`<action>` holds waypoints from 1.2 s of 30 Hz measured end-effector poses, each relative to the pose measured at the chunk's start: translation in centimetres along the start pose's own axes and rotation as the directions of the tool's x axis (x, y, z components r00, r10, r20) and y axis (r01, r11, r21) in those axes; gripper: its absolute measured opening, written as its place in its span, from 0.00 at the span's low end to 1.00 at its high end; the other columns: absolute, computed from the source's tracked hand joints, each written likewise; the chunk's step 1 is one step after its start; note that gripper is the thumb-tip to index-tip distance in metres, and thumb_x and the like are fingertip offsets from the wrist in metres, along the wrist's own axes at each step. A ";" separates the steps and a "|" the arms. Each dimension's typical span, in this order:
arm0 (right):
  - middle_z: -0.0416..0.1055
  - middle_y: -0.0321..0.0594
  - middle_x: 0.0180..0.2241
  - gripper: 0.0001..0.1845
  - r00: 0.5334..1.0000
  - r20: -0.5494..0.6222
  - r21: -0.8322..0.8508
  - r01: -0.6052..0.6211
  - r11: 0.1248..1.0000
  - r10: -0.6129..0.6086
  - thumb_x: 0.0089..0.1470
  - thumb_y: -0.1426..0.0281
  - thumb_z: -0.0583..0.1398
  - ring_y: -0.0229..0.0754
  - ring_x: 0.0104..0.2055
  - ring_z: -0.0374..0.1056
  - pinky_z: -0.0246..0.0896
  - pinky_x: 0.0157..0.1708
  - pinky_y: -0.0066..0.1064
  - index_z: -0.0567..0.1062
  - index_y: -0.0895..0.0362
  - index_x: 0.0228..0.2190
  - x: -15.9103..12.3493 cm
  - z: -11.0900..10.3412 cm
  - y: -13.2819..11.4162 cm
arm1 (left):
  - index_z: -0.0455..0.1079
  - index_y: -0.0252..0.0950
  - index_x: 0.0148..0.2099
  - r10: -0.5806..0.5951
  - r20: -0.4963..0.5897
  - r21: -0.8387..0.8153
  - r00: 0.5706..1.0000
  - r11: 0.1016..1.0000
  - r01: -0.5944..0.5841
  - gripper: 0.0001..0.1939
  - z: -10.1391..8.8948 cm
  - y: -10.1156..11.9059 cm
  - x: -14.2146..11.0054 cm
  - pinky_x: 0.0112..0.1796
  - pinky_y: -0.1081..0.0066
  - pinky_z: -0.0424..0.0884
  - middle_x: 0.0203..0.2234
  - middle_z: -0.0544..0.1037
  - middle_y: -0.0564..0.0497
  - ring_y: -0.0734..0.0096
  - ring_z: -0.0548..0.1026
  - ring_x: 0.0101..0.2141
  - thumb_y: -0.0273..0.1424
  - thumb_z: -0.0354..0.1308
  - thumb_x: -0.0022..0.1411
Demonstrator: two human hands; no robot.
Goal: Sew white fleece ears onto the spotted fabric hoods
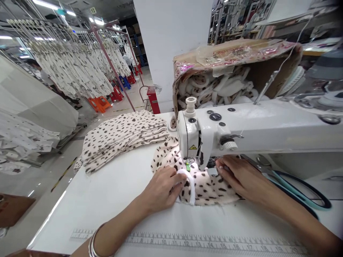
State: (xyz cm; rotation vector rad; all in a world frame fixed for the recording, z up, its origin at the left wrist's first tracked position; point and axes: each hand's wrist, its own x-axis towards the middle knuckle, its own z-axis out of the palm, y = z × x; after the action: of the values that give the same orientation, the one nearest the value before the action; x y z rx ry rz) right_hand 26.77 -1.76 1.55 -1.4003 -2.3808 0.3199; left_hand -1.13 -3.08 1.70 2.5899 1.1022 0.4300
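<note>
A cream fabric piece with dark spots (pixel 209 189) lies under the needle area of a white sewing machine (pixel 246 128). A curved white fabric strip (pixel 192 187) rests on top of it. My left hand (pixel 164 187) pinches the strip's upper end just left of the presser foot. To the right of the needle, my right hand (pixel 238 175) lies on the spotted fabric near the machine's base, its fingers partly hidden beneath the machine head. Whether those fingers grip the cloth or only press it does not show.
Stacked spotted fabric pieces (pixel 123 135) lie at the table's left. Scissors with teal handles (pixel 302 189) sit beside my right forearm. Behind the machine stands a cardboard box (pixel 238 53) of white and spotted pieces. A printed ruler (pixel 187 242) runs along the front.
</note>
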 end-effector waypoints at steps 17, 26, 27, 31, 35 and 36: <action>0.67 0.47 0.53 0.29 0.971 0.209 -0.053 0.132 0.990 -0.118 0.51 0.43 0.57 0.64 0.61 0.56 0.60 0.50 0.57 0.73 0.48 0.48 -0.6 1.1 -0.4 | 0.68 0.36 0.46 -0.103 -0.068 -0.102 0.992 0.990 0.096 0.08 0.1 0.6 0.0 0.38 0.64 0.65 0.30 0.71 0.50 0.65 0.68 0.34 0.30 0.52 0.66; 0.61 0.48 0.58 0.42 0.972 0.205 0.001 0.116 0.993 -0.114 0.39 0.37 0.61 0.66 0.61 0.54 0.58 0.52 0.59 0.72 0.49 0.51 -0.7 1.1 -0.4 | 0.66 0.40 0.55 -0.244 -0.004 -0.198 0.970 0.951 0.239 0.20 0.0 0.4 0.0 0.44 0.60 0.67 0.37 0.74 0.47 0.58 0.70 0.41 0.43 0.57 0.64; 0.61 0.48 0.59 0.43 0.972 0.208 0.006 0.110 0.994 -0.109 0.38 0.37 0.61 0.66 0.61 0.54 0.58 0.52 0.59 0.72 0.49 0.51 -0.7 1.0 -0.5 | 0.65 0.41 0.56 -0.267 -0.001 -0.205 0.964 0.943 0.262 0.22 0.0 0.3 0.0 0.43 0.60 0.67 0.38 0.74 0.47 0.57 0.70 0.42 0.44 0.58 0.63; 0.58 0.48 0.60 0.42 0.966 0.247 0.013 0.069 0.998 -0.070 0.39 0.37 0.61 0.68 0.62 0.52 0.59 0.51 0.60 0.72 0.49 0.50 -0.6 0.6 -0.8 | 0.64 0.43 0.57 -0.337 0.037 -0.229 0.941 0.913 0.337 0.25 0.1 0.1 0.1 0.40 0.62 0.68 0.37 0.73 0.48 0.56 0.70 0.41 0.44 0.61 0.60; 0.57 0.51 0.60 0.43 0.961 0.270 0.001 0.064 0.998 -0.062 0.40 0.37 0.60 0.70 0.62 0.50 0.57 0.51 0.63 0.71 0.50 0.51 -0.6 0.7 -0.9 | 0.66 0.41 0.54 -0.335 0.068 -0.252 0.940 0.906 0.341 0.23 0.1 0.1 0.1 0.43 0.61 0.66 0.38 0.72 0.48 0.56 0.69 0.43 0.45 0.60 0.60; 0.58 0.51 0.60 0.43 0.963 0.263 -0.004 0.071 0.997 -0.067 0.40 0.37 0.60 0.70 0.63 0.49 0.57 0.52 0.63 0.71 0.50 0.52 -0.7 0.9 -0.7 | 0.67 0.41 0.53 -0.319 0.068 -0.258 0.945 0.910 0.326 0.22 0.1 0.1 0.1 0.44 0.60 0.66 0.39 0.73 0.48 0.56 0.69 0.43 0.46 0.60 0.61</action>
State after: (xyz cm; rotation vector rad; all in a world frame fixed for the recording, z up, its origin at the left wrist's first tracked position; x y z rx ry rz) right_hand 26.13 -2.72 0.87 -1.3493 -2.6412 0.4997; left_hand -0.93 -3.08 1.71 2.1259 1.3337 0.4313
